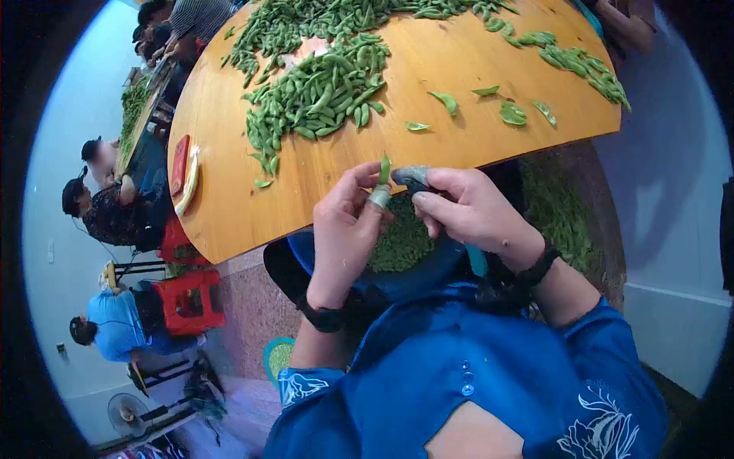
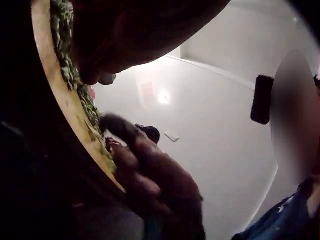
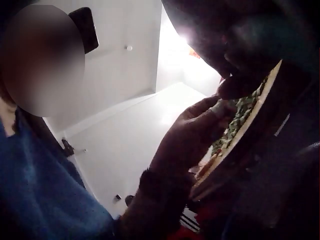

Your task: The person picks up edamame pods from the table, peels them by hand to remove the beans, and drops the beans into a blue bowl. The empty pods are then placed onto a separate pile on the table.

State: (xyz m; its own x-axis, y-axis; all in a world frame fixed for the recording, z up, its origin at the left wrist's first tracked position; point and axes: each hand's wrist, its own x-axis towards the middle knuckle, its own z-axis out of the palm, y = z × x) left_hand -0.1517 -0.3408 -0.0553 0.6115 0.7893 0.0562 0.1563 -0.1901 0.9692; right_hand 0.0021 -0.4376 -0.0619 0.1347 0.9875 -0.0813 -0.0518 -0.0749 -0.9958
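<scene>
In the head view, the left hand (image 1: 345,222) pinches an upright green pod (image 1: 384,168) between thumb and fingers, with a pale covering on its thumb. Close beside it, the right hand (image 1: 480,208) has its thumb and fingers curled together, a dark grey covering on a fingertip; whether it holds anything is hidden. Both hands are just past the near edge of the wooden table (image 1: 306,199), over a container of green beans (image 1: 404,239). The left wrist view shows the right hand (image 2: 160,175) dimly; the right wrist view shows the left hand (image 3: 185,135).
A large heap of pods (image 1: 325,88) covers the table's far part. Loose empty shells (image 1: 513,114) lie at the right. A red phone (image 1: 180,164) lies near the left edge. Red stools (image 1: 189,301) and seated people are at the left; pods lie on the floor.
</scene>
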